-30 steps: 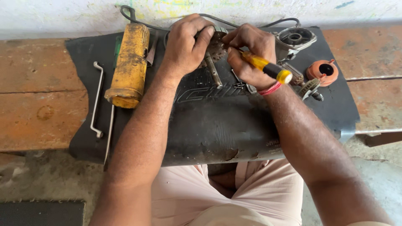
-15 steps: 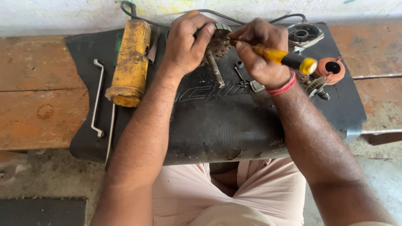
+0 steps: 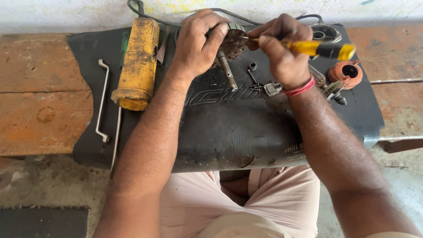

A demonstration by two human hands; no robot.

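At the far edge of the desk (image 3: pixel 39 114), on the black rubber mat (image 3: pixel 229 132) near its back edge, both hands work on one part. Left hand (image 3: pixel 198 42) is closed around a round, toothed metal part with a shaft (image 3: pixel 229 44); the thumb lies across its rim, and the shaft (image 3: pixel 228 70) points down and toward the person, long axis running roughly back-to-front with a slight lean to the right. Right hand (image 3: pixel 282 48) is clenched around a yellow-handled screwdriver (image 3: pixel 319 48). Handle end sticks out toward the right edge of the mat; the blade runs leftward, nearly level, and its tip meets the toothed part just right of the left thumb. So the tool's axis crosses the shaft's axis at close to a right angle. The part lies directly left of the right hand and touching distance from it; the left hand is the nearer, being the one that holds it.

Around: a yellow angle-grinder body (image 3: pixel 136 61) lies lengthwise at the mat's back-left; a bent metal rod (image 3: pixel 102 101) beside it toward the left edge. Small loose parts (image 3: pixel 269 87) sit below the right wrist. An orange round cap (image 3: pixel 348 72) and a dark round housing (image 3: pixel 326 31) sit at the back-right corner.
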